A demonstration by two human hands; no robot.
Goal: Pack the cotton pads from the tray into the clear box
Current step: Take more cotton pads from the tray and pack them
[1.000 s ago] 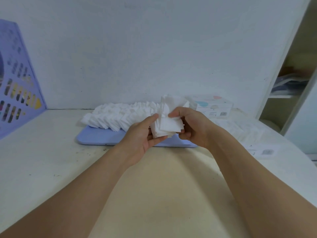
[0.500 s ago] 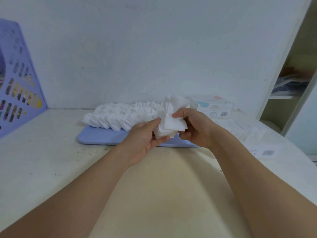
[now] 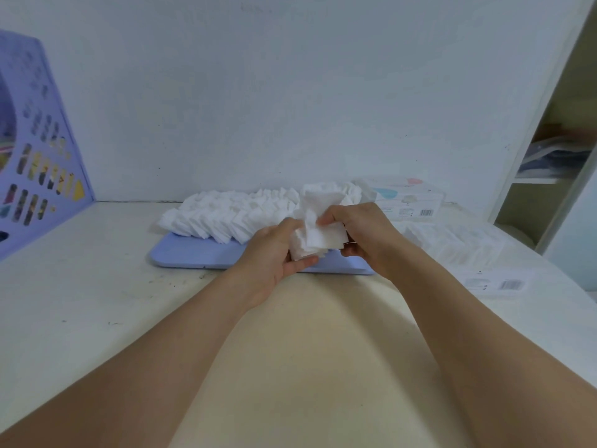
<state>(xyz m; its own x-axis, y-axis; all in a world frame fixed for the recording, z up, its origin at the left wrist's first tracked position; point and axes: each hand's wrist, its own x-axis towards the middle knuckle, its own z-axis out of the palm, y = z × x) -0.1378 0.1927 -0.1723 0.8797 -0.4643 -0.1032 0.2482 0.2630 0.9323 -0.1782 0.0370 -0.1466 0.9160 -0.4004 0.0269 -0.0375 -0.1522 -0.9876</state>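
Fingers point(image 3: 292, 226) of L hand point(image 3: 271, 253) & R hand point(image 3: 361, 234) grip pad stack point(image 3: 318, 236) btwn them, above tray point(image 3: 193, 253).

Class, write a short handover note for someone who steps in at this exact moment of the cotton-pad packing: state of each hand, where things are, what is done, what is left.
Left hand: grips a stack of pads from its left side.
Right hand: pinches the same stack from the right; the stack is held above the tray's front edge.
Tray: blue, on the table, a long row of pads on it.
Clear box: right of the tray, with pads already inside.
Done: some pads boxed, one stack gathered.
Left: put this stack in the box, then the rest of the row.
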